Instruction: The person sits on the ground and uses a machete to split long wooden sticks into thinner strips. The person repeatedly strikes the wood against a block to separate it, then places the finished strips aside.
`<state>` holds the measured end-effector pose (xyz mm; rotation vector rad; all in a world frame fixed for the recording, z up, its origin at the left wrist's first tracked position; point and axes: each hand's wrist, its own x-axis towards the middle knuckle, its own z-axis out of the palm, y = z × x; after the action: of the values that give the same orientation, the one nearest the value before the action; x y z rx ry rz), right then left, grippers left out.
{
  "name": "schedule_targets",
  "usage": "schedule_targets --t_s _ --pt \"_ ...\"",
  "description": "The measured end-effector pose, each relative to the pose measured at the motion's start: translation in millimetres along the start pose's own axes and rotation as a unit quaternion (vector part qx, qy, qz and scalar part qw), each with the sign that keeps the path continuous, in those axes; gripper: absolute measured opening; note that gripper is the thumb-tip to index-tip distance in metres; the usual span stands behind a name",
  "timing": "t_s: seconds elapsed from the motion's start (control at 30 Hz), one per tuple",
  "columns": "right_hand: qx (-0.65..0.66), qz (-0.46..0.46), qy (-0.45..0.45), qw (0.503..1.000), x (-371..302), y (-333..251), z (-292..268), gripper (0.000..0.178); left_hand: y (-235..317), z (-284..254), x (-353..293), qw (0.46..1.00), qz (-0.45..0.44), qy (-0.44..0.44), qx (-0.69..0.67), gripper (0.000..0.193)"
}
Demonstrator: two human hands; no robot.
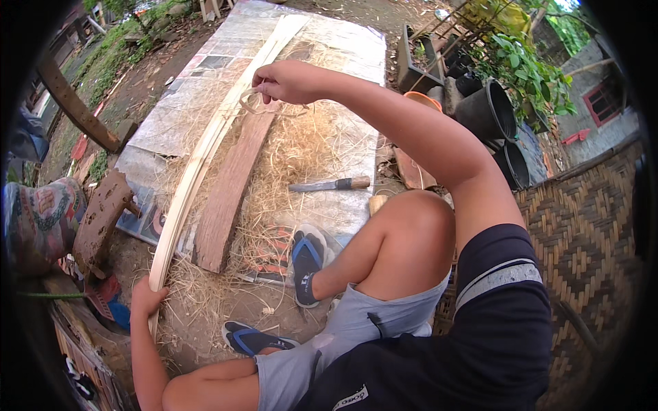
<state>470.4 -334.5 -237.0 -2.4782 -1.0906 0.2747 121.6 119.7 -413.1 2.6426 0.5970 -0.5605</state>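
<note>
A long pale bamboo strip (205, 140) runs from the lower left up toward the top middle, bending slightly. My left hand (146, 299) grips its near end at the lower left. My right hand (284, 81), arm stretched forward, is closed on a thin curled shaving (255, 104) peeling off the strip near its far part. A brown wooden plank (229, 188) lies beside the strip on a heap of pale shavings (295, 154). A knife with a wooden handle (330, 184) lies on the shavings to the right of the plank, untouched.
A light tarp (185, 103) covers the ground under the work. Black plant pots (490, 109) and leafy plants (528, 68) stand at the right, a woven mat (582, 226) beside me. My feet wear blue sandals (307, 260). Rusty metal pieces (99, 219) lie at the left.
</note>
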Motion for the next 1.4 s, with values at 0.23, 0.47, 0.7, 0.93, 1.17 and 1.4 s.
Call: schedule_targets --t_s 0.23,0.47,0.7,0.93,1.17,1.4 --pt "-0.04 0.222 0.148 0.963 -306.9 134.2 61.7 0.016 -28.4 26.2 11.3 0.999 0.03 0.0 -0.029 0.052" --pt "-0.03 0.461 -0.113 0.88 -483.3 121.7 167.1 0.025 -26.1 29.6 5.7 0.997 -0.001 -0.043 -0.068 0.044" --pt "-0.035 0.387 -0.081 0.918 -363.8 167.1 224.2 0.036 -8.9 5.8 2.8 0.998 -0.006 0.054 0.013 0.049" --pt "-0.192 0.221 -0.036 0.956 -247.1 234.3 288.2 0.051 -22.3 11.9 -14.4 0.995 0.0 0.096 -0.009 0.05" --pt "-0.295 0.256 -0.05 0.919 -227.5 258.2 302.6 0.04 2.1 36.2 2.9 0.992 0.036 0.111 -0.056 0.051" --pt "-0.196 0.367 -0.129 0.9 -245.0 167.1 228.5 0.047 -43.4 57.2 6.0 0.993 -0.043 0.102 0.038 0.055"
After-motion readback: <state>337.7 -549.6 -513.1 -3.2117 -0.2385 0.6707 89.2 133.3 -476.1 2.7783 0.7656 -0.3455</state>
